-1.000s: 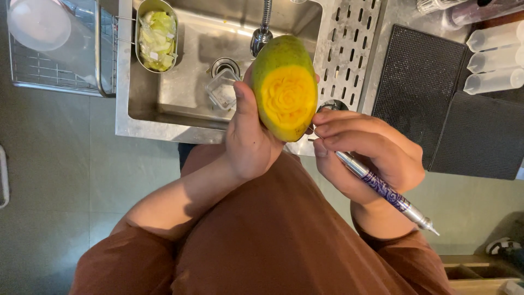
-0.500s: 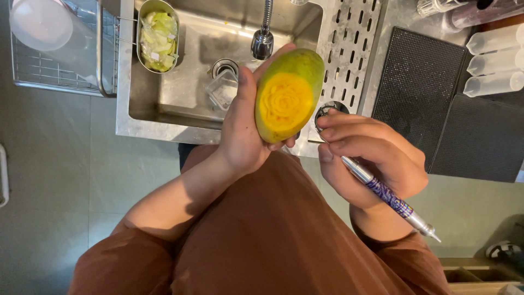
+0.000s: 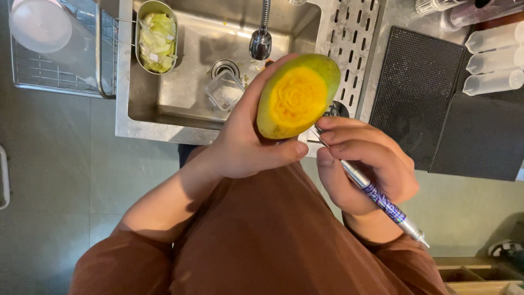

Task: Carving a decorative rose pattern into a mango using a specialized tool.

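Holding a green-skinned mango (image 3: 297,97) up over the edge of the sink (image 3: 218,117), the left hand (image 3: 248,139) is wrapped around the fruit from behind and below, thumb pressed under its lower end. A patch of peel is gone, and a flower-like pattern is cut into the bare yellow flesh. The right hand (image 3: 363,164) sits just beside and below the mango, fingers pinched in a pen grip around a slim carving knife (image 3: 376,198) with a patterned purple and silver handle; its tip lies hidden at the fruit's lower edge. The work looks to be mid-carving, with the pattern already formed. A further cut would seem to call for a steady fruit and a shallow, controlled stroke, the blade kept clear of the left thumb close by.

Beyond the hands, the faucet (image 3: 261,38) hangs over the basin, a small clear container (image 3: 224,90) lies near the drain, and a metal tub of pale green scraps (image 3: 155,35) hangs at the far left. Right of the right hand lie dark mats (image 3: 420,82) and clear squeeze bottles (image 3: 494,60). Nothing stands between the hands and the fruit.
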